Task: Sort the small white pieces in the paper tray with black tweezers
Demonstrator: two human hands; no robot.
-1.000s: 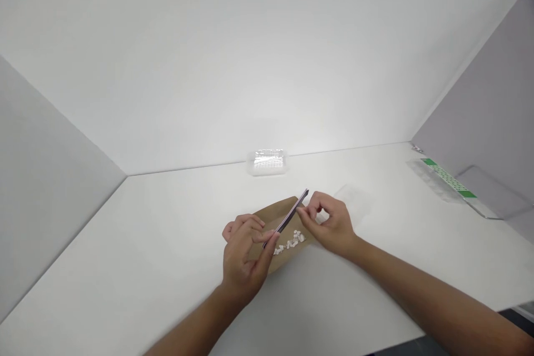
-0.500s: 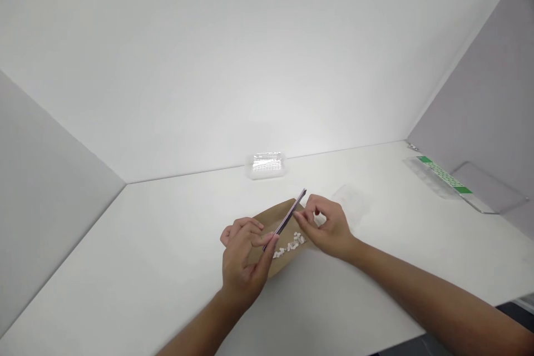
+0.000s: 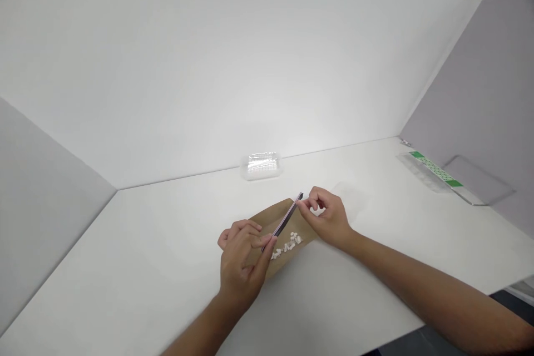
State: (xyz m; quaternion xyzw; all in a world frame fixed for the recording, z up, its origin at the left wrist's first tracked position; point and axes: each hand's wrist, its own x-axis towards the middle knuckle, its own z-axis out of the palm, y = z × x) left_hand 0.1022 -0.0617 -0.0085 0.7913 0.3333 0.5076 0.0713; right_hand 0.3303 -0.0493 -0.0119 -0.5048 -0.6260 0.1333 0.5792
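My left hand (image 3: 241, 260) pinches the near end of a thin dark strip (image 3: 286, 218), which slants up and to the right above a brown paper sheet (image 3: 273, 217). My right hand (image 3: 327, 217) has its fingertips pinched together against the far end of that strip; whether a small piece sits between them is too small to tell. Several small white pieces (image 3: 287, 245) lie in a loose heap on the brown paper, just under the strip and between both hands.
A small clear plastic box (image 3: 261, 164) stands at the back of the white table (image 3: 125, 267) against the wall. A clear tray with a green patterned strip (image 3: 434, 169) lies at the right wall. Grey partitions close both sides.
My right hand has slid up along the strip toward its far end, its fingers staying pinched. The left hand keeps its hold. The view has shifted slightly.
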